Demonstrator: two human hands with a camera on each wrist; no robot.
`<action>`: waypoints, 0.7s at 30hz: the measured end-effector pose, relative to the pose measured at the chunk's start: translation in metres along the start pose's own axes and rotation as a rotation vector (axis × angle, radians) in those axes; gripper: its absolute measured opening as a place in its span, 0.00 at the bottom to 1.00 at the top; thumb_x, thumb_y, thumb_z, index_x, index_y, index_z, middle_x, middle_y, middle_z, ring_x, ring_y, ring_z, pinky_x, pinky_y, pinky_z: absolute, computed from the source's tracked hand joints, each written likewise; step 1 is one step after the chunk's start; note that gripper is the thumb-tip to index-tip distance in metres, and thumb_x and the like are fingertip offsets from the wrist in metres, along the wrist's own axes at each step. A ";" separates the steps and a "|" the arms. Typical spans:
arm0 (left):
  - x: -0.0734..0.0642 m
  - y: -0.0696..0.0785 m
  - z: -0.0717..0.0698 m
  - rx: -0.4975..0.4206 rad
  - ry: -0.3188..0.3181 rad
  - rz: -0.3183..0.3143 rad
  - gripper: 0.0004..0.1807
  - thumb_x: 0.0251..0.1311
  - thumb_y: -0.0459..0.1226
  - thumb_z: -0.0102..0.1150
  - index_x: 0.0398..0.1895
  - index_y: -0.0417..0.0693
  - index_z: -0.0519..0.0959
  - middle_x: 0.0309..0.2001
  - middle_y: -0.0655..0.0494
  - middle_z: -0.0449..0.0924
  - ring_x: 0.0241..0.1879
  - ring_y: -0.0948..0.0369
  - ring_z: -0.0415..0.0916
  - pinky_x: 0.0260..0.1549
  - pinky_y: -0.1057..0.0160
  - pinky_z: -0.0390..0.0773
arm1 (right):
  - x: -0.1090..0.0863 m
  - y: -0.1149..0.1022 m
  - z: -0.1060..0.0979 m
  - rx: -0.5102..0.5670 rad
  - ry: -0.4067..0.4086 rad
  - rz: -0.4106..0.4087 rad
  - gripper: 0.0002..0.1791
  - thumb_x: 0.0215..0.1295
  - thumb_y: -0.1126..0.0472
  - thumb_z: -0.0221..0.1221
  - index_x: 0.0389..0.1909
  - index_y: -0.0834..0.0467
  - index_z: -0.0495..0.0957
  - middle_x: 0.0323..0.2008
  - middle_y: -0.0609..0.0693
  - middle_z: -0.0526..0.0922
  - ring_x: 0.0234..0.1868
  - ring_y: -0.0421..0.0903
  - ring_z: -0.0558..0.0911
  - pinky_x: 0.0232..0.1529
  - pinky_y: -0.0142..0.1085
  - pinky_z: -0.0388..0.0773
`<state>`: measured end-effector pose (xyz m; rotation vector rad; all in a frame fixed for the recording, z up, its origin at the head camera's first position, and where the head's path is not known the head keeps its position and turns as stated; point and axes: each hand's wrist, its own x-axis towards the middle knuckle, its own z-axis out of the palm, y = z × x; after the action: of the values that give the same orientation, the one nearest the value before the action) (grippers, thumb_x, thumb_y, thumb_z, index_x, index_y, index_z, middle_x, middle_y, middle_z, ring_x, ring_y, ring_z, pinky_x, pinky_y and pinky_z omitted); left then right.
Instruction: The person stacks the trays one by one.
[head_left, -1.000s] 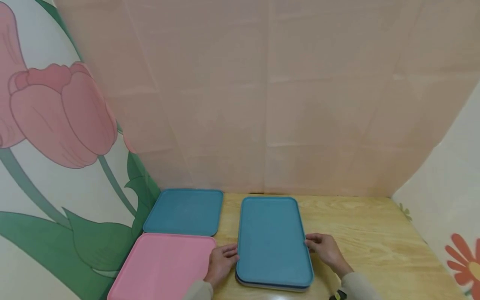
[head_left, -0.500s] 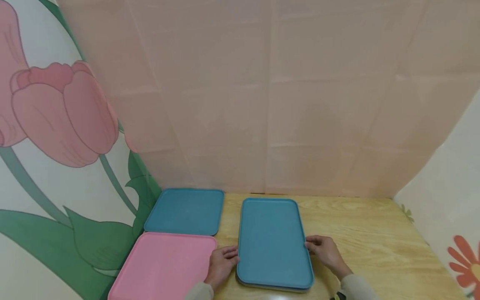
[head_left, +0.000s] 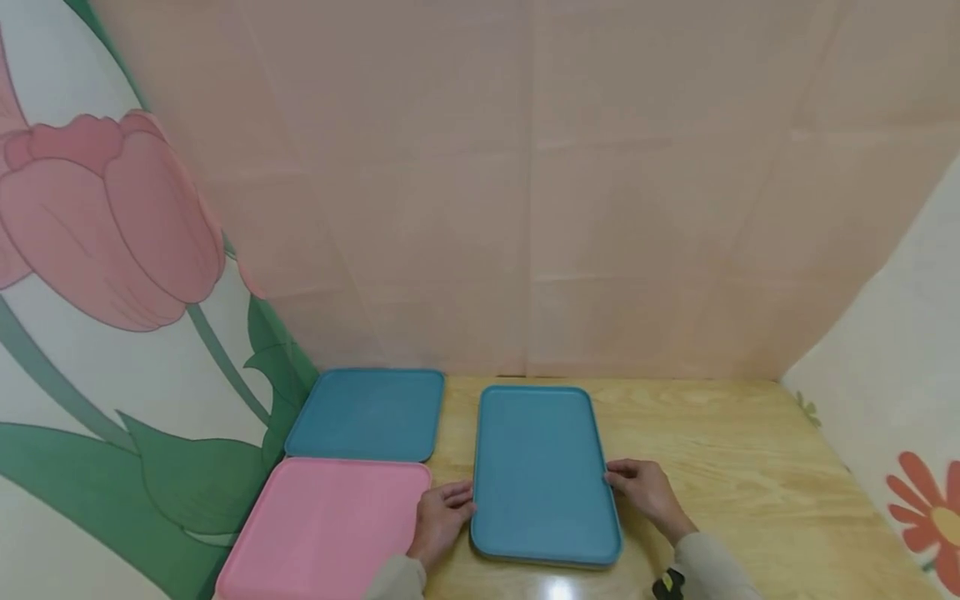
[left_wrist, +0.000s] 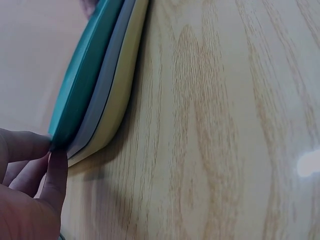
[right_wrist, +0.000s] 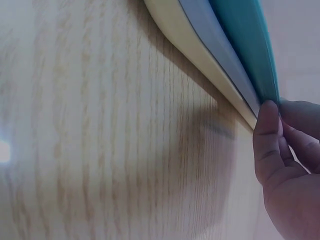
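Note:
A blue tray (head_left: pixel 543 475) lies lengthwise in the middle of the table, on top of a stack. Below it, the left wrist view shows a grey tray (left_wrist: pixel 102 82) and a cream tray (left_wrist: pixel 120 85). My left hand (head_left: pixel 441 521) pinches the blue tray's left rim between thumb and fingers. On the opposite rim, my right hand (head_left: pixel 647 493) pinches the same tray, thumb and finger meeting at its edge in the right wrist view. Both hands sit at about the same height along the long sides.
To the left, a pink tray (head_left: pixel 330 525) lies near the front, and a second blue tray (head_left: pixel 367 414) lies behind it by the wall. The wooden table (head_left: pixel 720 450) runs back to a beige-covered wall (head_left: pixel 525 208). Painted walls stand at both sides.
The head view has shifted slightly. Less of the lower trays shows at the stack's front edge than a second ago. Both hands keep their places at the blue tray's sides.

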<state>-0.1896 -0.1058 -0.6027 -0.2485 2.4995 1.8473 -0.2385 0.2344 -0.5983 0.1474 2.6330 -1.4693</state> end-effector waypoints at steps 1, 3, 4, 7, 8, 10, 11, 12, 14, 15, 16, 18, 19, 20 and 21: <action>-0.001 0.000 0.000 0.005 0.001 0.000 0.17 0.53 0.25 0.70 0.48 0.35 0.85 0.42 0.46 0.87 0.44 0.54 0.85 0.40 0.64 0.85 | 0.000 0.001 0.001 0.004 0.002 -0.001 0.13 0.67 0.70 0.60 0.47 0.75 0.80 0.41 0.63 0.85 0.37 0.50 0.85 0.37 0.42 0.85; -0.002 0.000 0.000 0.006 0.002 -0.004 0.16 0.53 0.25 0.70 0.47 0.35 0.85 0.42 0.46 0.87 0.44 0.54 0.85 0.40 0.64 0.85 | -0.001 0.002 0.002 0.011 0.005 -0.009 0.13 0.66 0.70 0.61 0.46 0.75 0.80 0.40 0.64 0.85 0.36 0.50 0.85 0.36 0.42 0.85; -0.002 0.000 0.000 0.003 0.001 -0.006 0.16 0.53 0.25 0.70 0.47 0.35 0.85 0.42 0.46 0.87 0.44 0.54 0.85 0.40 0.64 0.85 | -0.002 0.002 0.002 0.012 0.006 -0.015 0.13 0.66 0.70 0.61 0.46 0.76 0.80 0.40 0.64 0.85 0.36 0.50 0.85 0.36 0.42 0.85; -0.003 0.001 0.000 -0.017 0.001 -0.001 0.17 0.53 0.24 0.70 0.48 0.33 0.84 0.42 0.44 0.87 0.45 0.52 0.85 0.40 0.63 0.85 | -0.002 0.003 0.003 0.017 0.009 -0.005 0.13 0.66 0.70 0.61 0.47 0.75 0.80 0.41 0.64 0.85 0.38 0.50 0.86 0.36 0.41 0.85; -0.003 0.001 0.000 -0.025 0.000 0.000 0.17 0.53 0.24 0.70 0.48 0.33 0.84 0.42 0.43 0.87 0.45 0.52 0.85 0.40 0.64 0.85 | -0.001 0.003 0.003 0.016 0.010 0.000 0.13 0.66 0.70 0.61 0.48 0.75 0.80 0.41 0.63 0.85 0.38 0.50 0.86 0.37 0.40 0.85; -0.003 0.001 -0.001 -0.036 0.000 0.001 0.17 0.53 0.23 0.70 0.48 0.32 0.84 0.42 0.43 0.87 0.45 0.52 0.84 0.40 0.64 0.85 | -0.001 0.003 0.003 0.010 0.007 0.010 0.13 0.67 0.69 0.61 0.48 0.75 0.80 0.42 0.63 0.85 0.39 0.50 0.86 0.37 0.40 0.85; -0.003 0.001 -0.001 -0.041 0.001 0.000 0.17 0.53 0.23 0.69 0.49 0.32 0.84 0.42 0.42 0.86 0.46 0.51 0.84 0.40 0.64 0.85 | 0.000 0.003 0.003 0.008 0.005 0.011 0.13 0.67 0.69 0.61 0.49 0.74 0.80 0.42 0.63 0.85 0.39 0.50 0.86 0.37 0.40 0.85; -0.002 0.000 -0.001 -0.039 0.002 0.000 0.17 0.53 0.23 0.70 0.49 0.32 0.84 0.42 0.43 0.86 0.46 0.51 0.84 0.40 0.64 0.85 | 0.000 0.003 0.003 0.005 0.005 0.012 0.13 0.67 0.69 0.61 0.48 0.74 0.80 0.42 0.63 0.85 0.38 0.49 0.85 0.37 0.40 0.85; -0.002 0.000 -0.001 -0.035 0.003 0.000 0.17 0.53 0.23 0.70 0.49 0.32 0.84 0.43 0.43 0.86 0.46 0.52 0.84 0.40 0.64 0.85 | 0.001 0.002 0.003 0.002 0.002 0.005 0.13 0.67 0.69 0.61 0.48 0.74 0.80 0.41 0.63 0.85 0.38 0.49 0.85 0.36 0.40 0.85; -0.002 0.001 -0.001 -0.031 0.004 -0.005 0.17 0.53 0.24 0.70 0.49 0.32 0.84 0.43 0.43 0.87 0.46 0.52 0.84 0.40 0.64 0.85 | 0.001 0.001 0.003 0.001 0.000 0.004 0.13 0.67 0.69 0.61 0.48 0.75 0.80 0.41 0.63 0.85 0.37 0.49 0.85 0.36 0.40 0.85; -0.001 0.000 -0.001 -0.028 0.004 -0.008 0.17 0.53 0.24 0.70 0.49 0.33 0.84 0.43 0.43 0.87 0.46 0.52 0.84 0.40 0.64 0.85 | 0.001 0.001 0.003 0.002 0.000 0.004 0.13 0.67 0.69 0.61 0.48 0.74 0.80 0.41 0.63 0.85 0.37 0.49 0.85 0.36 0.40 0.85; -0.002 0.001 -0.002 -0.022 0.007 -0.007 0.17 0.53 0.24 0.70 0.49 0.33 0.84 0.43 0.44 0.87 0.46 0.52 0.84 0.40 0.64 0.85 | 0.002 0.000 0.003 0.003 -0.001 0.002 0.13 0.67 0.69 0.61 0.48 0.74 0.80 0.40 0.62 0.85 0.37 0.49 0.85 0.35 0.40 0.85; -0.001 0.001 -0.002 -0.021 0.009 -0.006 0.17 0.53 0.24 0.70 0.49 0.33 0.84 0.42 0.44 0.87 0.46 0.52 0.85 0.40 0.64 0.85 | 0.002 0.000 0.003 0.004 0.000 0.001 0.13 0.67 0.69 0.61 0.48 0.74 0.80 0.40 0.62 0.85 0.36 0.49 0.85 0.35 0.40 0.85; -0.001 0.001 -0.003 -0.019 0.011 -0.002 0.18 0.53 0.24 0.71 0.49 0.33 0.84 0.42 0.44 0.87 0.46 0.52 0.85 0.40 0.63 0.85 | 0.002 -0.001 0.003 0.008 0.002 -0.001 0.13 0.67 0.69 0.61 0.48 0.74 0.80 0.40 0.62 0.85 0.37 0.49 0.85 0.35 0.40 0.85; -0.001 0.001 -0.003 -0.025 0.010 -0.004 0.18 0.53 0.24 0.71 0.49 0.33 0.84 0.43 0.43 0.87 0.46 0.52 0.85 0.40 0.63 0.85 | 0.002 -0.001 0.003 0.012 0.001 -0.005 0.13 0.67 0.69 0.61 0.48 0.75 0.80 0.40 0.63 0.85 0.37 0.49 0.85 0.36 0.40 0.85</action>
<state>-0.1880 -0.1087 -0.6010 -0.2633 2.4825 1.8811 -0.2408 0.2313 -0.5996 0.1431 2.6281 -1.4867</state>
